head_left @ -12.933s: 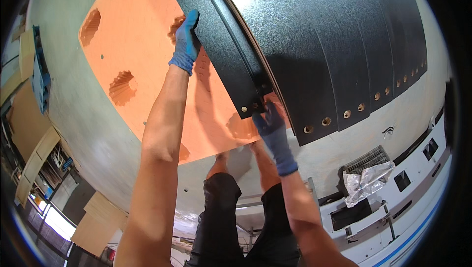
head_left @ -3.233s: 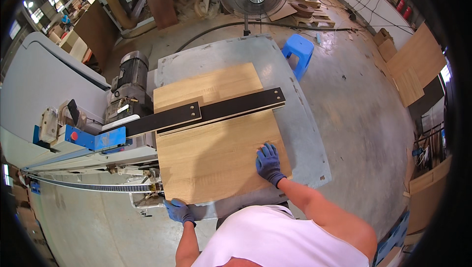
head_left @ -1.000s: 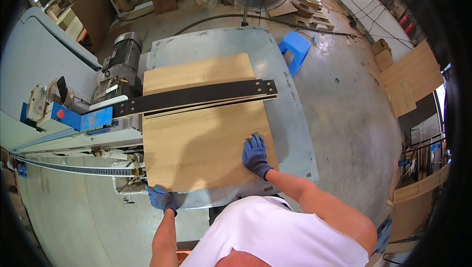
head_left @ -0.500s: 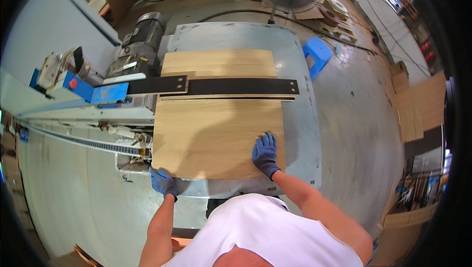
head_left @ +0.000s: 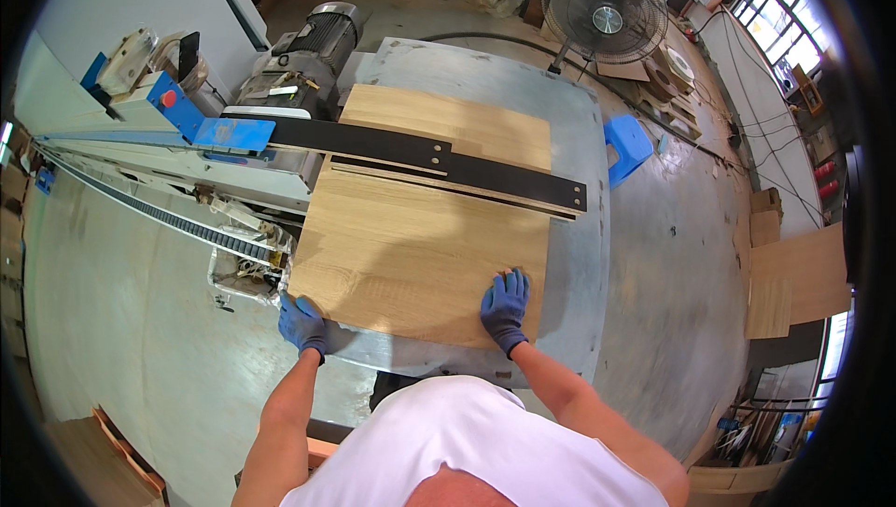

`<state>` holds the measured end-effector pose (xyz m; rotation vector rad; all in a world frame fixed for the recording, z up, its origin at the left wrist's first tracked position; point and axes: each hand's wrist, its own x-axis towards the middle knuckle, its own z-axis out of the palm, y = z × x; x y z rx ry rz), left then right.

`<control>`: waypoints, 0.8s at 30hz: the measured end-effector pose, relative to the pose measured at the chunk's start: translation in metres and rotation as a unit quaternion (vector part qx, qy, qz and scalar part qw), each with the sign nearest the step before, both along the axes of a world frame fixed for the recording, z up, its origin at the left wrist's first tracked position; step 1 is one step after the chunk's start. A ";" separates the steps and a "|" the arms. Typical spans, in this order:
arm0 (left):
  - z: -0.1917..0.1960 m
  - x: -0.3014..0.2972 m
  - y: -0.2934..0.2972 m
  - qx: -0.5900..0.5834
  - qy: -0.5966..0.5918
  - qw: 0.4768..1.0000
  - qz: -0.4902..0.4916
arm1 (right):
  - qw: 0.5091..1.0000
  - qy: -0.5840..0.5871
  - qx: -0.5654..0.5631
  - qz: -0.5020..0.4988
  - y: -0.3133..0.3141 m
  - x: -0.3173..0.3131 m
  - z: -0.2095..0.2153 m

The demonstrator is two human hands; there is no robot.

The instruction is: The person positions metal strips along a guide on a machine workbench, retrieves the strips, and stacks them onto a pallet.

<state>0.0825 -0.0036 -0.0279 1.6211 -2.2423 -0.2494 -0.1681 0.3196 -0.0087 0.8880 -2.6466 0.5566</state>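
A large light wood-grain panel [head_left: 411, 264] lies flat on a worn grey metal table [head_left: 373, 346]. Across its far part runs a black bar [head_left: 523, 180] with light layered edges, coming from the machine on the left. My left hand [head_left: 302, 325], in a blue knitted glove, is closed around the panel's near left corner; its fingertips are partly hidden at the edge. Near the right front part of the panel, my right hand [head_left: 506, 309], gloved alike, rests on top with its fingers stretched forward.
At left stands a machine with a blue bracket [head_left: 233, 133], a red button [head_left: 168, 98] and a motor [head_left: 322, 40]. A cable chain [head_left: 201, 232] runs beside it. Beyond the table are a standing fan [head_left: 605, 17], a blue plastic stool [head_left: 628, 147] and a dark hose [head_left: 653, 119].
My view has turned, so the table, panel and bar now appear slanted, and more of the right side shows. Both hands keep about the same places on the panel.
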 end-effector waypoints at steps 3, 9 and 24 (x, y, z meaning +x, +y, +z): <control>0.000 -0.001 -0.001 -0.015 -0.011 1.000 0.000 | 1.000 -0.006 -0.003 -0.001 0.002 0.000 -0.001; 0.000 -0.001 -0.001 0.000 -0.013 1.000 0.005 | 1.000 -0.002 -0.002 -0.002 0.000 0.000 0.001; -0.006 0.001 -0.003 -0.010 -0.006 1.000 0.002 | 1.000 -0.009 0.002 -0.010 0.000 0.001 -0.001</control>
